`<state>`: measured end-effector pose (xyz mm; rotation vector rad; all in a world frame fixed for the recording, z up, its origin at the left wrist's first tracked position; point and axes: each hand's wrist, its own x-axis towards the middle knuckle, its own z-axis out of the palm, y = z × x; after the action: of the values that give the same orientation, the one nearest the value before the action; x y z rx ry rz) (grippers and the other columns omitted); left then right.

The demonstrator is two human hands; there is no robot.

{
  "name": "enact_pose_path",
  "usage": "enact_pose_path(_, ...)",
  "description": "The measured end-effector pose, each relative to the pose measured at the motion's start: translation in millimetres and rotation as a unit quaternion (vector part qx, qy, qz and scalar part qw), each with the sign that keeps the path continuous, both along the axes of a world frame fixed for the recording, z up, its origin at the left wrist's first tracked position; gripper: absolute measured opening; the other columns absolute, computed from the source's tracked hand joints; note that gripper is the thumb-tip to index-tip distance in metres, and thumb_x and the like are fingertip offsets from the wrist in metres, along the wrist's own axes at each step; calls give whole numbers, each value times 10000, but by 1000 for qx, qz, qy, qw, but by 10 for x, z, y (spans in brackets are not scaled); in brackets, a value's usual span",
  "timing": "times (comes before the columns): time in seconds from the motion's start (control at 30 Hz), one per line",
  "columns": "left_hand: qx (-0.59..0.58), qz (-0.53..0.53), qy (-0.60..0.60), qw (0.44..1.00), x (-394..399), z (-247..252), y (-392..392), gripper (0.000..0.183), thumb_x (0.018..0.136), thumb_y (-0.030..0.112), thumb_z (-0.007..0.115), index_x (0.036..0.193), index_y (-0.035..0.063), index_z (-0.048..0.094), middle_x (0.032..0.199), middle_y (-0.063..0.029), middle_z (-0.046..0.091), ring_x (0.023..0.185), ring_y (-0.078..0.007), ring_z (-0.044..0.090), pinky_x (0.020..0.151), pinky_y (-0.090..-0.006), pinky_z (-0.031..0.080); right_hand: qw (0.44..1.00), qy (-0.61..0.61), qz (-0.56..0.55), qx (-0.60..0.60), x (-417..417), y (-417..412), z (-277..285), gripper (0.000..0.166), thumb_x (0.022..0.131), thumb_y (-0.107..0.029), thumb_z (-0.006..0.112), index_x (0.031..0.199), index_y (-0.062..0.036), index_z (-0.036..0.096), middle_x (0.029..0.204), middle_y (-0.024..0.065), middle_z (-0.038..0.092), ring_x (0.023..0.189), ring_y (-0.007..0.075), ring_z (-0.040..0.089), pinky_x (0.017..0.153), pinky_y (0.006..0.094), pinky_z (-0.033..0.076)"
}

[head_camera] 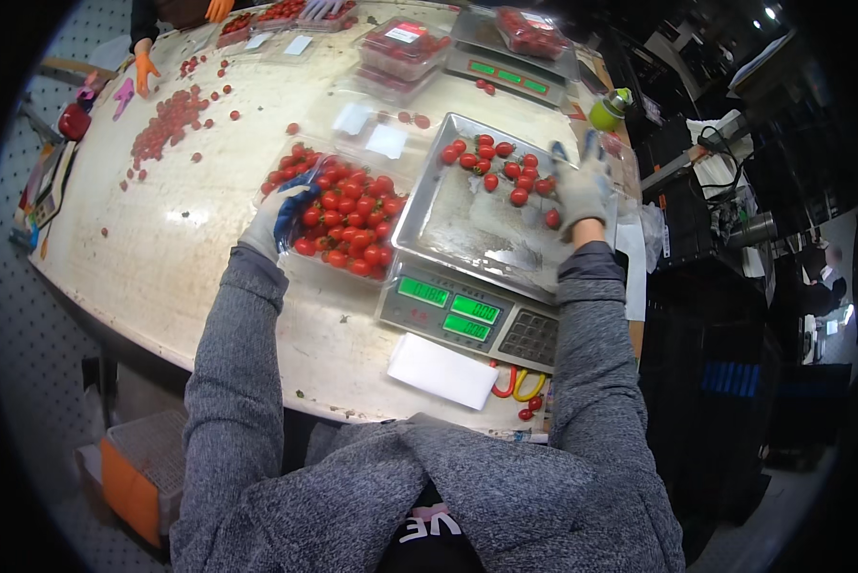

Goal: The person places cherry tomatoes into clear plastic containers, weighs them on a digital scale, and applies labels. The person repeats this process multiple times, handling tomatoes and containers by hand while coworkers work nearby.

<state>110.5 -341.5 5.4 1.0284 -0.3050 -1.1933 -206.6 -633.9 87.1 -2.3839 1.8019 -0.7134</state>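
My left hand (280,215), in a grey glove with blue on the fingers, grips the left side of a clear plastic clamshell full of cherry tomatoes (350,222). Part of another clamshell with tomatoes (286,166) shows behind that hand. On the metal tray of a digital scale (465,208) several loose cherry tomatoes (528,182) lie towards the back and right. My right hand (579,183), gloved alike and slightly blurred, is over the tray's right edge beside the tomatoes, fingers apart, with nothing seen in it. The scale's green displays (449,308) are lit.
Packed clamshells (404,46) and a second scale (508,75) stand at the back. Loose tomatoes (167,122) lie on the left of the table. Co-workers' gloved hands (144,71) are at the far edge. Folded white paper (442,371) and red-and-yellow-handled scissors (516,383) lie near me.
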Motion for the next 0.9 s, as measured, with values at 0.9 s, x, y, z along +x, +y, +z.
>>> enact_pose_path(0.9,-30,-18,-25,999,38,-56,34,303,886,148,574,1163,24,571,1053,-83,639,906,-155,629,784,-274,536,926,16,368,85,1627,2182,-144,543,772,-412,647,1246,-165,551,1283,159,485,1240,346,414,1074,477,255)
